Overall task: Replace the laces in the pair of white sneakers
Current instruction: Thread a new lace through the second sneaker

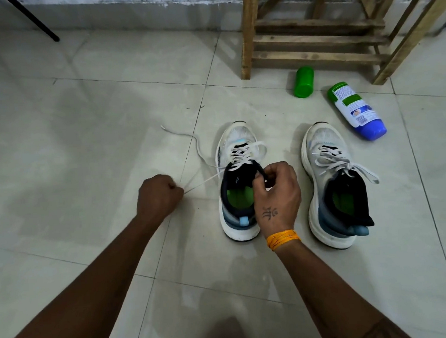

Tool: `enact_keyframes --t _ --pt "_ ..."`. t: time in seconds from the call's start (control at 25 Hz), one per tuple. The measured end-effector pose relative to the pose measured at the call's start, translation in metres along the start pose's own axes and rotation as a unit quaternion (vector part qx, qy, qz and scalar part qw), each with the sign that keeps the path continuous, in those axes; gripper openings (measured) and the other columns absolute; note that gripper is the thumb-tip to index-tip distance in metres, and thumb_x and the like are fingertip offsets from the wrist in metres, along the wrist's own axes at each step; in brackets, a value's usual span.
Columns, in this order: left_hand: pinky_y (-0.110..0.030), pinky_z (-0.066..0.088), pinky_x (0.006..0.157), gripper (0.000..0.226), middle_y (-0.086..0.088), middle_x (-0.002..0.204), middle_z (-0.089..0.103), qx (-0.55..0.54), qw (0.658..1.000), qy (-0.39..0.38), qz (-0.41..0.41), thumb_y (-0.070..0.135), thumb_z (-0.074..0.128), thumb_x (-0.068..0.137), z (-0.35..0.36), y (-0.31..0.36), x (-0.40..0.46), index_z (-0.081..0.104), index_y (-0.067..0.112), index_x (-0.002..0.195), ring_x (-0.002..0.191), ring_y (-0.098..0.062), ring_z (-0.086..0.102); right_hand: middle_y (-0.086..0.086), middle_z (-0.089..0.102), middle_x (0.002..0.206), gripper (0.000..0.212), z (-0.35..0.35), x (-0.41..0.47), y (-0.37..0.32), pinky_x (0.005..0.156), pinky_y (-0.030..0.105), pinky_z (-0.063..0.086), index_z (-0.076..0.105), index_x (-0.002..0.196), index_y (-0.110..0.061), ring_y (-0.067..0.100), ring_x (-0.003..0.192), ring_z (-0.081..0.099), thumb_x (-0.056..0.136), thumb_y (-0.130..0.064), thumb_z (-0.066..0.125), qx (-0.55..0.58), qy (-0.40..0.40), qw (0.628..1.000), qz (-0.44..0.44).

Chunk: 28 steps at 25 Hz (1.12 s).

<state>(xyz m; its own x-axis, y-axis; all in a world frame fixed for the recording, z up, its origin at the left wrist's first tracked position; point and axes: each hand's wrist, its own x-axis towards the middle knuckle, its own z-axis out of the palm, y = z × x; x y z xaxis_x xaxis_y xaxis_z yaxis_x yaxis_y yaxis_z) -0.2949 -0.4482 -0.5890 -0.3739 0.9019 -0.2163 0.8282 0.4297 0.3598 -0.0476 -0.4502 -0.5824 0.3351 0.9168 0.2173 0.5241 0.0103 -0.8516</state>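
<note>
Left grip (159,196) pinches lace (204,181); right grip (276,189) clasps sneaker (236,173) collar (labels unreadable).

tiled floor (83,125), sneakers (330,183), bottles (356,111)

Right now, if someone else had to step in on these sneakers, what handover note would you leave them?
Left hand: fist gripping the white lace of the left sneaker, pulling it out sideways; its free end trails on the floor tiles.
Right hand: pinching that sneaker's black collar, steadying it.
Right sneaker: beside it, apart, fully laced, ends loose.
Done: left sneaker's lace loosened, partly pulled out.
Left: finish unlacing it, unlace the other, thread new laces in both. No new laces in view.
</note>
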Motion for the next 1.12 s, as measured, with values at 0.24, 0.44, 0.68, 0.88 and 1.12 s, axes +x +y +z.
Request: enact_keyframes --t 0.24,0.44,0.68,0.88,1.12 --pt "-0.007 0.039 0.074 0.018 0.014 0.092 0.074 -0.128 0.954 0.062 0.264 0.023 0.077 0.086 0.003 0.06 -0.013 0.079 0.025 0.104 0.07 0.015 0.057 -0.002 0.055 0.089 0.013 0.003 -0.002 0.002 0.068 0.028 0.038 0.055 0.089 -0.017 0.015 0.076 0.053 0.089 -0.016 0.067 0.002 -0.008 0.999 -0.033" --pt "-0.01 0.037 0.065 0.008 0.011 0.081 0.073 -0.111 0.937 0.069 0.324 0.017 0.072 0.088 0.003 0.072 -0.008 0.077 0.023 0.087 0.067 0.01 0.054 -0.002 0.055 0.089 0.012 0.001 -0.002 0.005 0.07 0.03 0.041 0.056 0.09 -0.016 0.014 0.077 0.054 0.09 -0.015 0.068 0.01 -0.004 0.999 -0.048" --pt "-0.029 0.037 0.061 0.02 -0.005 0.074 0.056 0.195 0.97 -0.009 0.142 0.019 0.062 0.08 -0.01 0.047 0.003 0.048 0.014 0.067 0.071 -0.029 0.058 -0.004 0.054 0.09 0.012 0.001 -0.001 0.003 0.069 0.027 0.04 0.055 0.09 -0.017 0.014 0.078 0.054 0.09 -0.014 0.066 -0.008 0.003 0.999 -0.051" --pt "-0.033 0.049 0.064 0.015 0.001 0.086 0.07 0.041 0.953 0.058 0.293 0.031 0.07 0.089 -0.002 0.057 -0.008 0.073 0.02 0.098 0.078 -0.025 0.065 -0.004 0.054 0.09 0.012 0.003 -0.002 0.003 0.069 0.026 0.04 0.055 0.091 -0.017 0.014 0.078 0.054 0.091 -0.015 0.067 -0.003 -0.003 0.999 -0.049" --pt "-0.031 0.038 0.057 0.017 -0.001 0.071 0.062 0.093 0.959 0.061 0.26 0.023 0.061 0.09 0.0 0.06 -0.002 0.063 0.017 0.074 0.071 -0.03 0.061 -0.005 0.053 0.091 0.011 0.002 -0.001 0.005 0.07 0.032 0.044 0.056 0.091 -0.018 0.015 0.079 0.055 0.091 -0.014 0.066 -0.006 -0.007 0.999 -0.054"
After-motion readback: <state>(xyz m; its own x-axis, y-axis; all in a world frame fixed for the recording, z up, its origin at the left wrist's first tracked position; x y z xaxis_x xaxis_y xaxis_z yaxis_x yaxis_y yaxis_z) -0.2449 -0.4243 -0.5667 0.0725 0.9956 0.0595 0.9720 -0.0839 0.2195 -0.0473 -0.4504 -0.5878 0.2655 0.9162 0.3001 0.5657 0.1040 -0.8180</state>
